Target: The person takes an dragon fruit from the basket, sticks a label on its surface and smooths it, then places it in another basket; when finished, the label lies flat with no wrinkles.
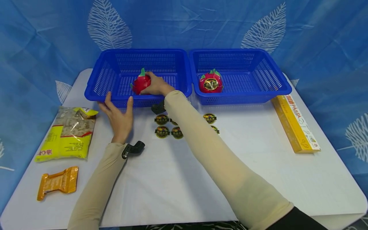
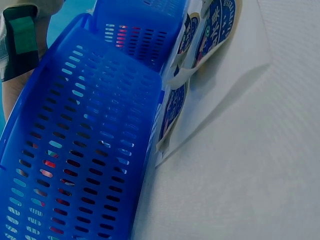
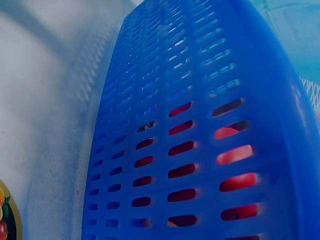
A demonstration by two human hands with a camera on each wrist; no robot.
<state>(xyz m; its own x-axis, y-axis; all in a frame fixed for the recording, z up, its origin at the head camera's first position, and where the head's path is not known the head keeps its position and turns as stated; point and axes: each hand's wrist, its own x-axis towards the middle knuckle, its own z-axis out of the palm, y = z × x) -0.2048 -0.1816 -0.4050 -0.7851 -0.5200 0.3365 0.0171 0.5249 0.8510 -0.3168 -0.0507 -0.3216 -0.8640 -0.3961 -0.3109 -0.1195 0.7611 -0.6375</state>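
Note:
In the head view, my right hand [image 1: 158, 85] reaches over the front rim of the left blue basket [image 1: 138, 101] and grips a red dragon fruit [image 1: 140, 84] with green leaf tips. My left hand [image 1: 119, 119] is at that basket's front wall, fingers spread and fingertips by the rim. A second dragon fruit [image 1: 203, 85], bearing a round black-and-gold sticker [image 1: 211, 84], sits at the left of the right blue basket [image 1: 238, 98]. Through the slots of the basket wall [image 3: 200, 150] in the right wrist view, red shows. Neither hand's fingers show in the wrist views.
Several round stickers [image 1: 162, 132] on a backing sheet lie before the baskets, partly behind my right sleeve. To the left are a yellow snack bag [image 1: 69, 135] and an orange wrapped packet [image 1: 58, 183]. A yellow pasta box [image 1: 296, 124] lies at the right.

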